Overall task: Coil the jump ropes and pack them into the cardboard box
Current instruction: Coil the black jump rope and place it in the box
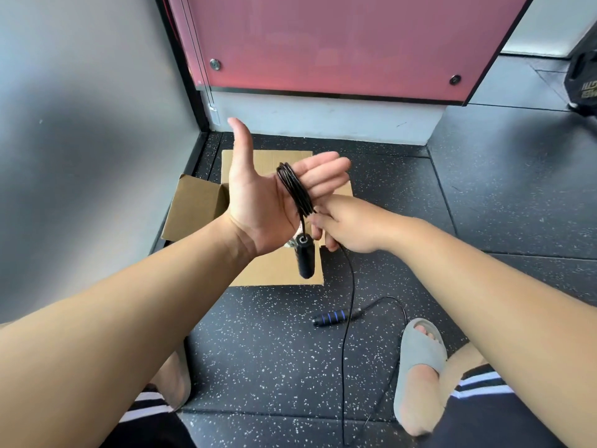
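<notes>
My left hand (pixel 268 202) is held up flat, palm toward me, thumb raised, with several turns of black jump rope (pixel 295 189) wound around its fingers. One black handle (pixel 305 257) hangs below that palm. My right hand (pixel 342 224) pinches the rope just under the coil. From there the loose rope (pixel 350 292) drops to the floor and runs to the second handle (pixel 336 317), black with blue rings. The cardboard box (pixel 193 205) stands behind my hands with its flaps spread; its inside is mostly hidden.
Black speckled rubber floor (pixel 265 350) lies all around. A grey wall stands at the left and a pink panel (pixel 339 43) behind the box. My feet in grey slippers (pixel 418 357) are planted at the bottom. A dark object (pixel 583 76) sits far right.
</notes>
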